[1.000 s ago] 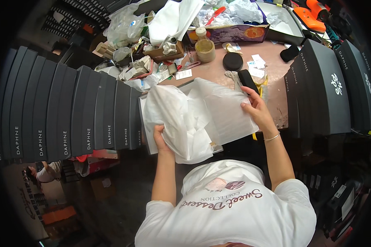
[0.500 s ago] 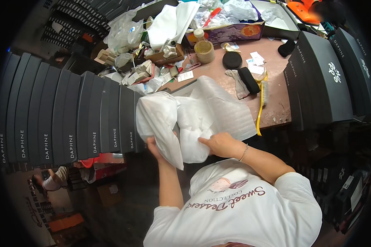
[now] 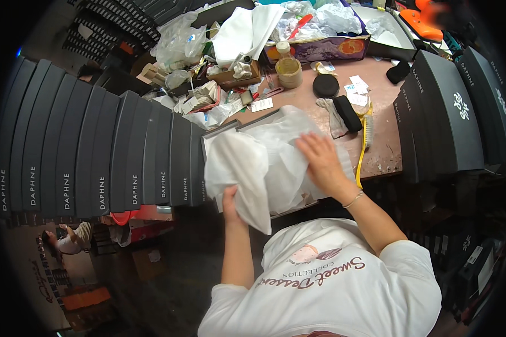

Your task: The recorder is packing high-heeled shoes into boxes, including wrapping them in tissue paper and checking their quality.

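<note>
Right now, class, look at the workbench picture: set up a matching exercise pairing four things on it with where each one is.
Things:
1. left hand
2. right hand
3. yellow-handled brush
4. round black lid

Places:
A. flat on top of the white tissue paper
B. gripping the paper's hanging near edge
C. farther back on the table, near a jar
D. just right of the paper

Pairs: 1-B, 2-A, 3-D, 4-C

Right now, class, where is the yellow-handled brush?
In the head view, the yellow-handled brush lies on the brown table, just right of the right hand and beside a black oblong case.
</note>
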A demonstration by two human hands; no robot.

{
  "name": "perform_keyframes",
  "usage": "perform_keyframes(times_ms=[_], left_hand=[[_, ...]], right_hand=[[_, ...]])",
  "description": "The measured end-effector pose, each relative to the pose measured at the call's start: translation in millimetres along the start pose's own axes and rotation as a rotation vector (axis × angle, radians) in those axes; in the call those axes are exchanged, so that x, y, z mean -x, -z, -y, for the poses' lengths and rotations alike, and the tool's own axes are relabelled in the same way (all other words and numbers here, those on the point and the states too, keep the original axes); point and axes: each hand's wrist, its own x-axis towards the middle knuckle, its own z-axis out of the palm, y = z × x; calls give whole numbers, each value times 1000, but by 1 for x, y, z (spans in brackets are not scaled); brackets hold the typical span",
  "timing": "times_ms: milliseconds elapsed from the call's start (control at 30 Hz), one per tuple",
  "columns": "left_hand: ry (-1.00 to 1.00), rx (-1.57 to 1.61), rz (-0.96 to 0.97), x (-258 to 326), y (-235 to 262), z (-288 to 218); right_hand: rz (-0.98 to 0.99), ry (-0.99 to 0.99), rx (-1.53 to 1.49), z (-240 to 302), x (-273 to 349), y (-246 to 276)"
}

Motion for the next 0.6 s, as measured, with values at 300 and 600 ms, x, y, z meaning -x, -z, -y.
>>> perform_keyframes(times_ms=[300,600], left_hand=[[-301,-726,-53,-126,2,129],[-234,-1132,-74,-122,-3,125]], right_hand=[[367,-424,-554,-50,48,67],[458,-446,-477,-97,83,-89]])
